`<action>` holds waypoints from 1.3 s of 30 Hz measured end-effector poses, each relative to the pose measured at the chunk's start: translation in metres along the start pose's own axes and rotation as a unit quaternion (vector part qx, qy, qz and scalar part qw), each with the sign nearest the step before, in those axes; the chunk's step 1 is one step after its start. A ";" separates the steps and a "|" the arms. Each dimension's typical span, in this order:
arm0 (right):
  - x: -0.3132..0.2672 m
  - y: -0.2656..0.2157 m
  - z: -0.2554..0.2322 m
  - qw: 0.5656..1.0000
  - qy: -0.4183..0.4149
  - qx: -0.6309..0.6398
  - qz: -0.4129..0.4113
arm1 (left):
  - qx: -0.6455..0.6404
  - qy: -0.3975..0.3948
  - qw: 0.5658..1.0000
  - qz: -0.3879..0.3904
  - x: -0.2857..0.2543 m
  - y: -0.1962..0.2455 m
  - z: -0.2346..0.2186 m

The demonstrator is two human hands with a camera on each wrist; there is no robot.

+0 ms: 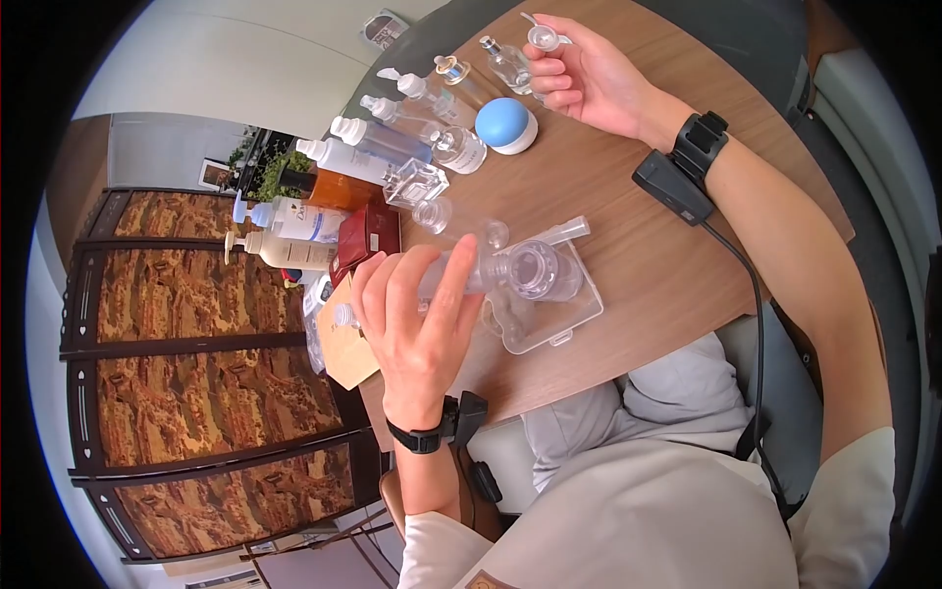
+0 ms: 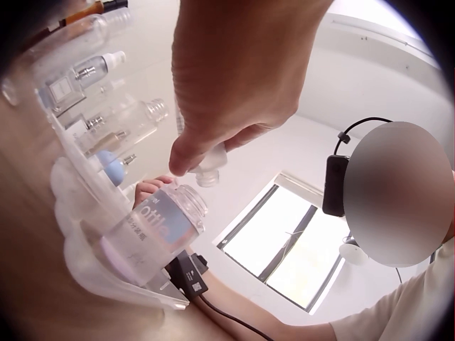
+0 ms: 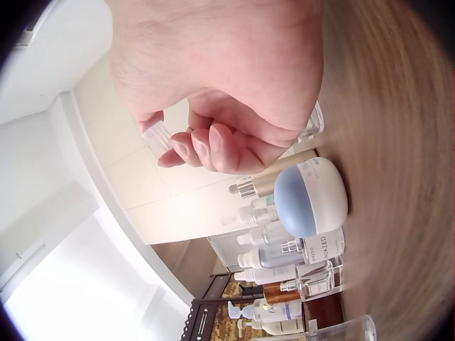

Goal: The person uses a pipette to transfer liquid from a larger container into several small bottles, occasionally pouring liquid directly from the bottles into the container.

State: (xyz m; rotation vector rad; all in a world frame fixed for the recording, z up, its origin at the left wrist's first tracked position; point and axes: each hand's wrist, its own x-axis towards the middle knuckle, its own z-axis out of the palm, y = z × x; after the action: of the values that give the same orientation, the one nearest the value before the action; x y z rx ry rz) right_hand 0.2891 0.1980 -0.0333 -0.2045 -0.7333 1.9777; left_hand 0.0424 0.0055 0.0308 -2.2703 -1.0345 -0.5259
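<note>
My left hand (image 1: 417, 319) grips a small clear plastic bottle (image 2: 211, 165) and tilts it, its threaded neck pointing down at the open mouth of a wider clear bottle (image 2: 151, 238). That wider bottle, with a blue-and-pink label, stands in a clear plastic case (image 1: 554, 336) near the table's front edge. Most of the small bottle is hidden by the fingers. Further right and raised over the table, my right hand (image 1: 601, 86) pinches a small translucent flip cap (image 1: 543, 38) between thumb and index finger, its other fingers curled.
A blue-and-white round jar (image 1: 506, 124) stands just left of the right hand, beside a glass perfume bottle (image 1: 510, 67). Several pump and spray bottles line the far edge. A dark red box (image 1: 369, 234) and brown card (image 1: 345, 346) lie left.
</note>
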 end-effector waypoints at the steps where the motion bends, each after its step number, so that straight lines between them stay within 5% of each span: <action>1: 0.000 0.000 0.000 1.000 -0.006 -0.001 -0.001 | 0.006 0.000 1.000 0.003 0.001 0.001 0.000; 24: 0.002 0.000 -0.001 1.000 -0.001 -0.010 -0.005 | 0.100 0.056 0.990 0.080 0.013 0.004 -0.001; 26: 0.005 -0.002 -0.003 0.993 -0.111 0.031 0.007 | 0.102 0.059 0.989 0.086 0.014 0.005 0.000; 39: 0.005 -0.001 -0.003 0.995 -0.089 0.030 0.022 | 0.133 0.014 0.983 0.129 0.015 0.009 -0.003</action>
State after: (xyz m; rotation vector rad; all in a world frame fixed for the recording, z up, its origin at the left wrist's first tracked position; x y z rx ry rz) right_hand 0.2885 0.2038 -0.0344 -0.0087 -0.7870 2.0748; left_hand 0.0583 0.0070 0.0390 -2.1084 -0.7319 -0.2899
